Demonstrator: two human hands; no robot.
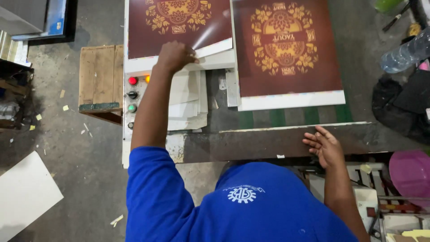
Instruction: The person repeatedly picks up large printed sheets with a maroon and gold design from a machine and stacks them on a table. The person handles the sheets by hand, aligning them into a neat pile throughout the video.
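right hand (pixel 326 147) flat on the dark machine ledge (pixel 268 142), fingers spread wide, holding nothing. further out, white paper sheets (pixel 190 101) stacked beside a control panel (pixel 132 96) with red and green buttons. left hand (pixel 174 56) pressed on the near edge of a maroon printed sheet (pixel 179 27) — fingers curled down on the sheet, no pinch visible. second maroon sheet (pixel 286 49) just right; wooden crate (pixel 101 80) left; plastic bottle (pixel 405 54) far right.
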